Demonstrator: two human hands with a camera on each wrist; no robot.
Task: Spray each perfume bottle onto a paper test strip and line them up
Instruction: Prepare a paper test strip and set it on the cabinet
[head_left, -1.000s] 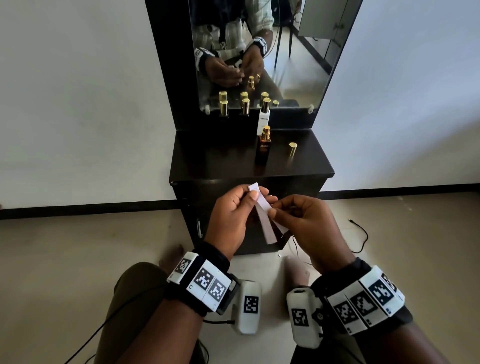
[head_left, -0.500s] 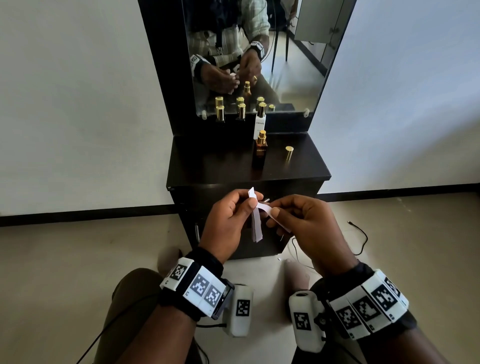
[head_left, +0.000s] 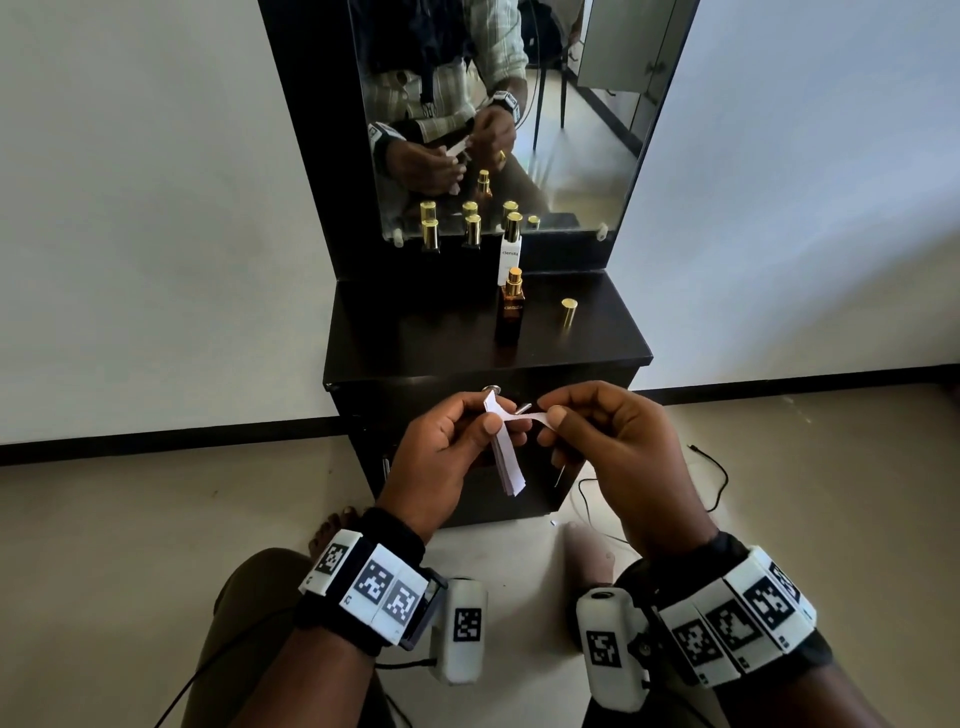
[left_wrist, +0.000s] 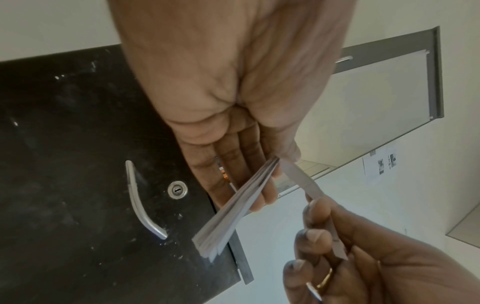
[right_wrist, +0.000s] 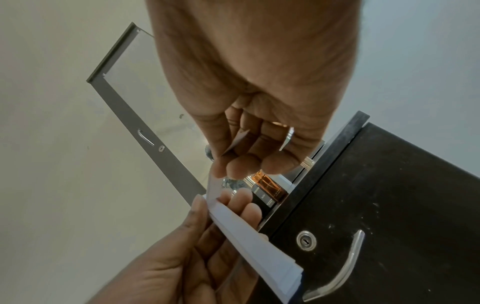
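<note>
Head view: the left hand (head_left: 441, 452) pinches the top of a stack of paper test strips (head_left: 506, 462) that hangs downward, while the right hand (head_left: 613, 447) pinches a single strip (head_left: 530, 417) bent away from the stack's top; an uncapped amber perfume bottle (head_left: 510, 306) and its gold cap (head_left: 568, 312) stand apart on the dark vanity cabinet (head_left: 415, 338). Left wrist view: thumb and fingers (left_wrist: 265, 197) clamp the stack (left_wrist: 228, 216), the single strip (left_wrist: 298, 179) running to the right hand (left_wrist: 363, 267). Right wrist view: curled fingertips (right_wrist: 233, 166) grip the strip (right_wrist: 214, 189) above the stack (right_wrist: 259, 246).

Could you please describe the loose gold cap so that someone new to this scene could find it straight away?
Start at the dark dresser top below the mirror. The amber bottle stands near its middle, and the gold cap stands by itself to the right of it. Unlike the other gold caps, it sits on no bottle.
</note>
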